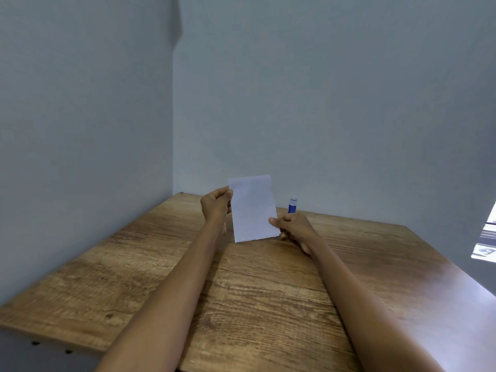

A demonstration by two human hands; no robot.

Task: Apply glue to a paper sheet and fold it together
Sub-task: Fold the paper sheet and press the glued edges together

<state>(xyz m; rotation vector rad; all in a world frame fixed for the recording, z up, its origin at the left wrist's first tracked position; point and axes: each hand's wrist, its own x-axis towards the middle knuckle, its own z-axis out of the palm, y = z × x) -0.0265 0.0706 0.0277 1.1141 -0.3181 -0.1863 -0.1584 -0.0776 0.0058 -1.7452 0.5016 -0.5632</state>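
Two plain grey walls (322, 103) meet in a corner behind a brown wooden counter (268, 304) with dark wood lines running across it. Both bare arms reach out over the counter from the bottom of the view toward 12 o'clock. Between the two hands is a white paper sheet (253, 208), held up off the counter and standing tall, a little tilted. It looks folded, because layered edges show along its bottom side. The left hand (216, 205) pinches the paper's edge at about 10 o'clock, near the top corner, with its thumb and fingers curled in. The right hand (291, 226) pinches the paper's edge at about 4 o'clock, near the bottom corner, with the thumb lying on the front of the sheet. A blue glue stick (292, 206) with a white cap pokes up right behind the right hand, at about 2 o'clock from the paper. It is hard to tell if the right hand also holds the glue stick or if it just stands on the counter behind the fingers. At the far right edge, at 3 o'clock, a bright patch (487, 237) shows beside the counter.
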